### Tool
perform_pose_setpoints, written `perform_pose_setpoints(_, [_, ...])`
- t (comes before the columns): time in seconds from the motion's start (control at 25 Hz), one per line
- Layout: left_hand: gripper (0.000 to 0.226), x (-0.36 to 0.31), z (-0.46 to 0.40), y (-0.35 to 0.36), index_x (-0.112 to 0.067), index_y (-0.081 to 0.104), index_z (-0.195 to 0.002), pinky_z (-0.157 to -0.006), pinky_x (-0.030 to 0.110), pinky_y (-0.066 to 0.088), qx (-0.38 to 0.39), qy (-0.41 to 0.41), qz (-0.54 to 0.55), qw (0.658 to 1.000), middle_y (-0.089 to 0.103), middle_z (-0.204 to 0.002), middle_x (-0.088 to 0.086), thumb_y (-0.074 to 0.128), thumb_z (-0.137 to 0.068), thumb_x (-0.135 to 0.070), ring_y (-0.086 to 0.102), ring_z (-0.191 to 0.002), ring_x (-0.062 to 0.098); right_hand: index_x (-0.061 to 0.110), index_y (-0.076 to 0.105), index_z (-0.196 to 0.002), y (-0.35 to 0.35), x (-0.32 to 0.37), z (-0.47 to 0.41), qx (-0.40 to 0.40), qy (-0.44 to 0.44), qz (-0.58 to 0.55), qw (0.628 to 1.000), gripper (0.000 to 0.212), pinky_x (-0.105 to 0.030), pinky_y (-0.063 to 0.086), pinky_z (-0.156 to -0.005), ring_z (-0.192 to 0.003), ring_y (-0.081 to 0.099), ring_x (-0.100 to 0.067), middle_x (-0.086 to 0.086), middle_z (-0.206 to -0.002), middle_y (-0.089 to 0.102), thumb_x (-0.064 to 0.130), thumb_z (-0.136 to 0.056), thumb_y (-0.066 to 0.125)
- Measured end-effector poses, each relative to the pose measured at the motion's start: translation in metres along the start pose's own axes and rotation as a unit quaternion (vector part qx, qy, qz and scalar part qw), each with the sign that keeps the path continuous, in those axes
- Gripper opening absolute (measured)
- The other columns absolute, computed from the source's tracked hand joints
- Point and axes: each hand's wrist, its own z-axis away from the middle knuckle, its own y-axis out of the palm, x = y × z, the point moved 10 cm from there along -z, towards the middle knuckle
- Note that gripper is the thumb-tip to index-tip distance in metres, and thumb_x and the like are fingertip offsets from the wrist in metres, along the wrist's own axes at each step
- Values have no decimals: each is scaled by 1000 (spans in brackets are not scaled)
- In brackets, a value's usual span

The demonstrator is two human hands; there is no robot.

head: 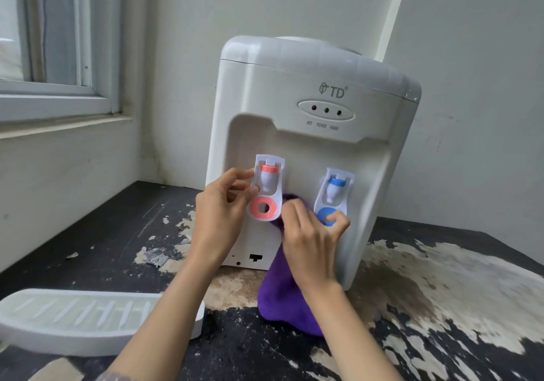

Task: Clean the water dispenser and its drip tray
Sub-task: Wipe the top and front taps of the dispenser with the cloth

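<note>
Far left, on the worn black table (pixel 88 233): white drip tray (pixel 88 318), detached. Left hand (pixel 219 218) pinching the edge of the red tap lever (pixel 266 190). Right hand (pixel 312 233) curled round a purple cloth (pixel 282 298) — thumb against the blue tap lever (pixel 332 195). Behind both — the water dispenser (pixel 312 133), upright near the wall.

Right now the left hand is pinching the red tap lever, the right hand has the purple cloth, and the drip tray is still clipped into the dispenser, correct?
Not quite. The head view shows the drip tray out of the dispenser, lying on the tabletop at front left. The rest holds: the left hand pinches the red tap lever and the right hand holds the purple cloth.
</note>
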Motion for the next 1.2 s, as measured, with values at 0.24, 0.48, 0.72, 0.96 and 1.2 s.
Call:
perform_pose_setpoints(0.24, [15,-3,-1,-1,-17,67,-99,-68,6,44,7,1,-7,1000,69,-87,1,67,-85,-11,61,-81,-1,20,53,-71,18,10,52,143,-95,-36,984,34,-34,21,-68,-53,53,-17,7,-64,50,-9,-64,38])
perform_pose_setpoints(0.48, [16,-4,1,-1,-14,67,-101,-67,3,42,5,0,-9,1000,66,-83,-3,67,-86,-10,59,-76,-8,19,49,-81,-25,-29,15,84,22,-211,974,43,-34,31,-75,-74,54,-17,4,-82,58,-15,-60,65])
perform_pose_setpoints(0.72, [15,-1,0,1,-17,66,-99,-64,2,40,7,-1,-4,1000,66,-79,-9,67,-85,-10,57,-69,-14,2,56,-83,-56,-60,-16,-79,124,-370,917,28,-19,43,-87,-89,57,-15,-7,-89,57,-19,-66,54])
perform_pose_setpoints(0.96, [15,-1,0,1,-19,66,-98,-65,2,39,13,2,0,1000,68,-80,-9,67,-85,-11,58,-70,-13,18,48,-84,-41,-38,-10,27,120,-466,876,20,-16,44,-78,-86,56,-11,-4,-83,55,7,-67,50])
perform_pose_setpoints(1.2, [15,0,1,1,-21,66,-95,-63,2,38,9,2,14,1000,67,-78,-13,68,-85,-10,58,-68,-10,10,49,-90,-72,-50,-57,-112,25,-310,944,33,-14,38,-85,-90,49,-13,-7,-96,45,-14,-67,54])
